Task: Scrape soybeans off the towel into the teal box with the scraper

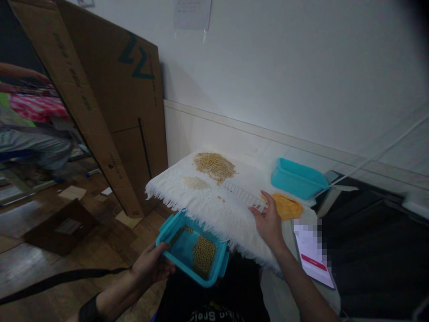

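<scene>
My left hand grips the near left corner of a teal plastic container, held below the table's front edge. Yellowish beans lie in its lower corner. My right hand rests on the white fringed cloth, with its fingers closed on the end of a white comb-like strip. A larger pile of the same beans lies at the back of the cloth. A small pale heap sits to the left of it.
A second teal container stands at the back right beside an orange-yellow pile. A phone lies at the right edge. Large cardboard sheets lean on the wall at left, with cardboard scraps on the wooden floor.
</scene>
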### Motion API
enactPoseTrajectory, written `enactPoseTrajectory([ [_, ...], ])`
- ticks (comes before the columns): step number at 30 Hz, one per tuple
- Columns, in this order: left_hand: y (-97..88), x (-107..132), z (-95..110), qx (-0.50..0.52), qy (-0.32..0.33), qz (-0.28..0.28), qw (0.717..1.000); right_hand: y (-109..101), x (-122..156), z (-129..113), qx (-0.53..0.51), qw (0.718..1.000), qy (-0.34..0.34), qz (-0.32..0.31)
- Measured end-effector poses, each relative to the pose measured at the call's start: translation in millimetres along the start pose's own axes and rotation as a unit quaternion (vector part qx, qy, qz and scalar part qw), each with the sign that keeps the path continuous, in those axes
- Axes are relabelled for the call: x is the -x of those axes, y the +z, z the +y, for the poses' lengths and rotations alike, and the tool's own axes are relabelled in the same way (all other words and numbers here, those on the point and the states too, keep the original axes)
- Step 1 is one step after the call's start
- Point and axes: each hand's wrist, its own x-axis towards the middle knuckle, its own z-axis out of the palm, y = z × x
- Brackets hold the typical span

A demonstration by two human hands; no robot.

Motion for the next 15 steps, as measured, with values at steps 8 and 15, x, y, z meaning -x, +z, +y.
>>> enactPoseTrajectory([
  [8, -2.9, -3, -3, 0.004, -0.001, -0.005, 1.000, -8, 20, -4, 0.030, 0.997, -0.033, -0.056],
  [15, -3.8, -6, -4, 0.003, 0.002, -0.012, 1.000, -8, 43, -14, 0.013, 0.989, -0.134, -0.060],
])
